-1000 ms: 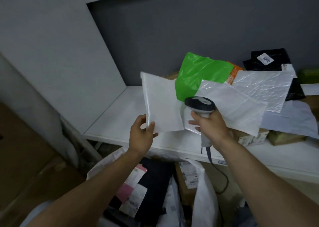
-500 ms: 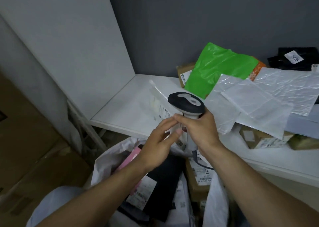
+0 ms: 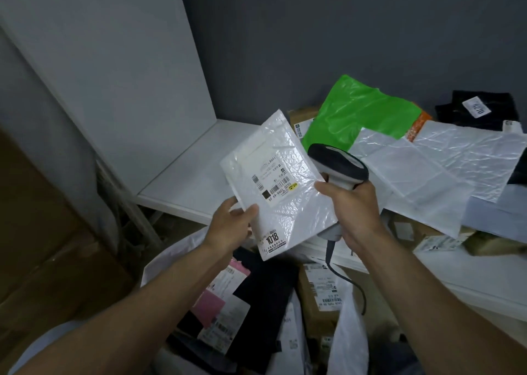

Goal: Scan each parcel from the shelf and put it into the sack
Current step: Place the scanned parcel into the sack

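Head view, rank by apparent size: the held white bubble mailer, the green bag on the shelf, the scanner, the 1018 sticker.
1. white bubble mailer, nearer the camera, so its lead over the bag is unsure.
2. green bag, partly covered.
3. scanner.
4. 1018 sticker.

White bubble mailer (image 3: 281, 186) tilted, label up, above open sack (image 3: 349, 332).

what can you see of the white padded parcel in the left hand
The white padded parcel is a flat bubble mailer of glossy, crinkled plastic. Its face bears a label with barcodes and a yellow sticker, plus a corner sticker reading 1018. It is tilted, label toward the camera, above the sack. The left hand pinches its lower left edge; the scanner in the right hand overlaps its right edge.
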